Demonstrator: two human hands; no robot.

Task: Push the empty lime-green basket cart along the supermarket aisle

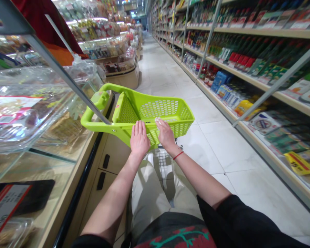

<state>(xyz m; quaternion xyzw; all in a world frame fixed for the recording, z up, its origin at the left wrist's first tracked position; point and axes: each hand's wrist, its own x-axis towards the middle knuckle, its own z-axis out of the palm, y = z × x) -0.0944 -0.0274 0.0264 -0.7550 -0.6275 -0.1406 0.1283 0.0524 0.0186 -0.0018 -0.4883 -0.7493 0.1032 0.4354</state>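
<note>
In the head view, the lime-green perforated plastic basket (167, 110) stands in the middle of the aisle, just in front of the person and beside the glass display counter (41, 113). The left hand (139, 139) lies flat on its near rim, fingers straight and together. The right hand (165, 133) rests next to it, fingers bent over the rim; whether they grip, I cannot tell. The basket seems light, stiff and smooth. Its thick rim or the curved loop handle (99, 100) would give a good hold.

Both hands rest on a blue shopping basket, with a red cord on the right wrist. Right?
No. The head view shows a lime-green basket, not blue. The left hand and right hand do rest on it, and the red cord is on the right wrist.
</note>
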